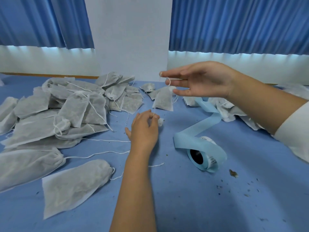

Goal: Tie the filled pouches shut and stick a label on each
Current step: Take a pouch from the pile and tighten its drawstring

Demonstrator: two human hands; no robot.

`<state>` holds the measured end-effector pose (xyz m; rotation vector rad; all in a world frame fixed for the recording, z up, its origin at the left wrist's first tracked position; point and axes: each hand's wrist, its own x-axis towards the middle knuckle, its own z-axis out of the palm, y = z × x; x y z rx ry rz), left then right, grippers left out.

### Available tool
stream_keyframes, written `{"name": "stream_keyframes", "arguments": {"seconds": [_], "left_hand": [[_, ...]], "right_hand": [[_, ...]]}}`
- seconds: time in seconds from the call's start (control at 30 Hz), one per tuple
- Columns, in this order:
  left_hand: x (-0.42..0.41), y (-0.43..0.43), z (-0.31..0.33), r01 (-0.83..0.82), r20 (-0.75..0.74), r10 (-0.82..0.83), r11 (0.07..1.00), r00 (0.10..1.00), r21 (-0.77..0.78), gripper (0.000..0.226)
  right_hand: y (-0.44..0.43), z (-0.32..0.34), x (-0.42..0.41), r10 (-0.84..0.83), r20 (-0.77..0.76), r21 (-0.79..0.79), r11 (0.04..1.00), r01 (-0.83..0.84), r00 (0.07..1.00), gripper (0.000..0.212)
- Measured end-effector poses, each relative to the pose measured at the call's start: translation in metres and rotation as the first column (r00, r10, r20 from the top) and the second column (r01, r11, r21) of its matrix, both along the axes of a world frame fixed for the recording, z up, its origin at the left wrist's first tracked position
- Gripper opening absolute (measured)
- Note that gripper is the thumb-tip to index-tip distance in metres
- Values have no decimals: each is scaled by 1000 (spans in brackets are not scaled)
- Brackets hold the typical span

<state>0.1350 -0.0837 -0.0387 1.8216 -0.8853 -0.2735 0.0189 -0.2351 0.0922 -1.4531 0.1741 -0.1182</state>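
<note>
A small filled white pouch (163, 100) hangs in the air above the blue table (184, 198), its gathered neck just under my right hand (200, 79). That hand is held out flat to the left, with the pouch's drawstring (169, 82) looped round a finger and the thumb and forefinger tip pinching the string. A thin string runs down from there to my left hand (144, 129), whose curled fingers pinch its lower end, next to a small white wad (160, 122). A roll of labels (205, 155) on blue backing lies at the right.
A big heap of filled pouches (75, 104) covers the table's left side, and two long ones (71, 183) lie nearer the front. More pouches (234, 111) lie at the right under my right forearm. The roll's blue backing strip (200, 124) trails back across the table. Herb crumbs (234, 174) dot the front right.
</note>
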Motion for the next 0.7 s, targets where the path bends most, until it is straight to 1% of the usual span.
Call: {"name": "stream_keyframes", "arguments": {"seconds": [0.07, 0.1, 0.13, 0.17, 0.2, 0.23, 0.27, 0.3, 0.33, 0.37, 0.4, 0.5, 0.57, 0.63, 0.7], "left_hand": [[-4, 7, 8, 15, 7, -14, 997, 1000, -76, 31], [-5, 10, 13, 18, -6, -19, 993, 1000, -114, 32], [-6, 12, 17, 23, -19, -26, 989, 999, -149, 32], [-8, 14, 21, 36, -20, -41, 984, 999, -174, 31], [-9, 16, 25, 59, -10, -62, 981, 998, -185, 30], [-11, 18, 29, 88, 3, -89, 979, 996, -186, 29], [-13, 20, 32, 121, 16, -120, 977, 993, -177, 29], [-15, 21, 34, 158, 26, -156, 975, 987, -158, 28], [-17, 21, 35, 199, 32, -196, 972, 980, -127, 27], [-20, 21, 35, 238, 34, -236, 967, 971, -88, 26], [-23, 20, 36, 272, 36, -270, 961, 962, -51, 26], [-33, 20, 38, 353, 53, -353, 936, 934, 15, 25], [-38, 21, 40, 418, 69, -419, 908, 905, 36, 25], [-43, 23, 41, 448, 99, -452, 892, 886, 65, 26], [-44, 24, 42, 450, 68, -452, 892, 889, 37, 25]], "right_hand": [[4, 0, -11, -186, 41, 69, 981, 183, 982, 44], [7, -1, -17, -282, 31, 54, 959, 280, 959, 42], [11, -4, -22, -366, 8, -4, 931, 366, 931, 38], [16, -7, -28, -438, -17, -101, 895, 434, 899, 34], [22, -12, -34, -499, -38, -229, 847, 479, 866, 30], [29, -17, -40, -555, -51, -381, 779, 497, 830, 26], [37, -22, -45, -606, -47, -538, 685, 491, 794, 24], [44, -29, -50, -645, -15, -661, 580, 476, 764, 26], [50, -35, -54, -662, 31, -731, 495, 469, 749, 29], [56, -42, -59, -655, 67, -753, 462, 468, 753, 32], [62, -49, -63, -629, 77, -742, 482, 465, 774, 34], [80, -68, -70, -509, 48, -611, 666, 428, 860, 40], [84, -77, -69, -479, 50, -488, 754, 440, 876, 42], [84, -82, -69, -485, 56, -423, 780, 461, 873, 37], [83, -84, -73, -513, 79, -403, 767, 499, 854, 27]]}}
